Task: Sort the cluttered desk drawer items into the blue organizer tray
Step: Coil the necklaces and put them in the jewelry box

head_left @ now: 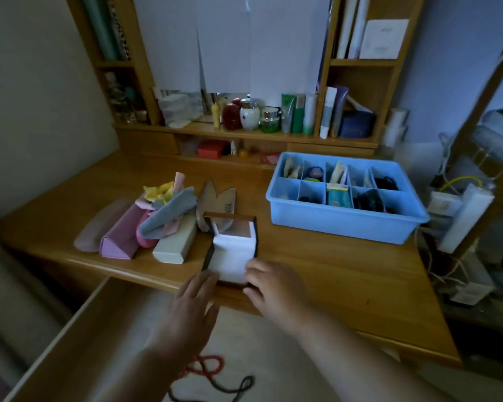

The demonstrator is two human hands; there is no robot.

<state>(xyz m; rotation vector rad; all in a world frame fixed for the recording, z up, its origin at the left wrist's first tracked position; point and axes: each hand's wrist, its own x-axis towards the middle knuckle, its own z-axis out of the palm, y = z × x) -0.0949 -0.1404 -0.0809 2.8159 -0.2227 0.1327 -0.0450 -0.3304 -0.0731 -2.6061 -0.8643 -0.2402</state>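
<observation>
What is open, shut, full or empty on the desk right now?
drawer: pulled open, beads inside.
small box: open on the desk, white lining showing.
blue organizer tray: compartments mostly filled.
left hand: fingers straight, touching the box's near edge.
right hand: fingers curled at the box's near corner.
pink case: closed.

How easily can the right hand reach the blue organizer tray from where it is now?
Probably yes. The right hand rests at the near edge of the white box, and the blue organizer tray stands farther back to its right. Only bare desk lies between them, so nothing seems to block the way.
</observation>
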